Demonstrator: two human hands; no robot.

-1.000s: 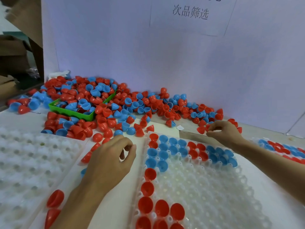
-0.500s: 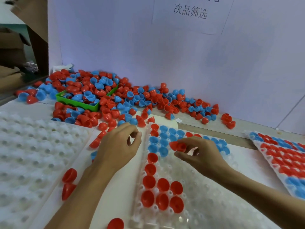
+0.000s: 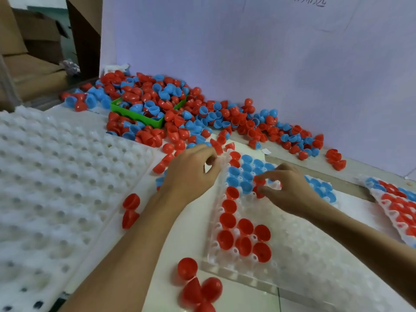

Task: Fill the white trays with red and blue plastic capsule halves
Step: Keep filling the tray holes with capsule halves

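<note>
I see the right hand (image 3: 290, 190) in the middle of the frame, over the white tray (image 3: 304, 255) that runs from centre to lower right. Its thumb and fingers pinch red capsule halves (image 3: 258, 182) just above the tray's cells, next to a block of blue halves (image 3: 244, 171) already seated at the tray's far left corner. How many halves it pinches I cannot tell; at least two red edges show between the fingers.

The left hand (image 3: 191, 174) lies left of centre, just beside the tray's left rim, fingers curled with thumb and forefinger brought together. Whether it grips anything I cannot tell.

A column of red halves (image 3: 228, 219) fills the tray's left edge and widens into a cluster lower down. More blue halves (image 3: 322, 188) sit along the far row, past the right hand.

At upper centre, a loose heap of capsule halves (image 3: 202, 118), red and blue, spreads over the worktop (image 3: 184, 239) against a pale wall, burying a green bin (image 3: 144, 117). A second white tray (image 3: 51, 188), its cells unfilled, takes the left of the frame. A third tray (image 3: 396, 199), packed red and blue, shows at the right edge. Stray red halves (image 3: 198, 287) lie at lower centre, and two more (image 3: 130, 210) beside the left forearm.
</note>
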